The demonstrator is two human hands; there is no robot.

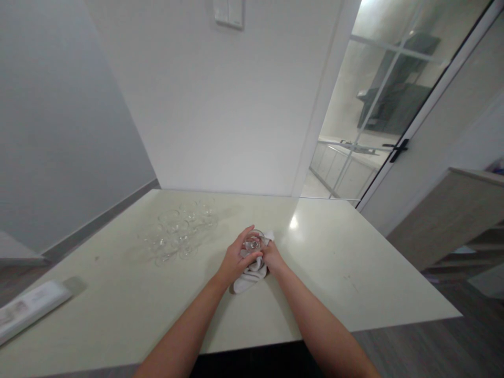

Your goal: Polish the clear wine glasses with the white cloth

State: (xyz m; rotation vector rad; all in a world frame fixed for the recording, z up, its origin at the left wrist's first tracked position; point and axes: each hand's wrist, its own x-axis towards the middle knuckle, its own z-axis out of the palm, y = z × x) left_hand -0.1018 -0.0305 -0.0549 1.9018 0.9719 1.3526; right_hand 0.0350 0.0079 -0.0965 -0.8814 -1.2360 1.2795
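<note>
A clear drinking glass (255,240) is held above the middle of the table, its round rim turned up toward me. My left hand (237,258) wraps round its left side, thumb across the near side. On the right, my right hand (271,254) is closed on a white cloth (254,274) pressed against the glass; its fingertips are partly hidden. The cloth bunches below both hands and hangs toward the tabletop. To the left, several clear stemmed glasses (183,231) stand in a cluster, their outlines faint against the pale surface.
The pale table (354,268) reaches to a white wall panel. A white flat box (33,310) lies at its left edge. Beyond the right side are a glazed door with a black handle (399,150) and a wooden shelf unit (444,220).
</note>
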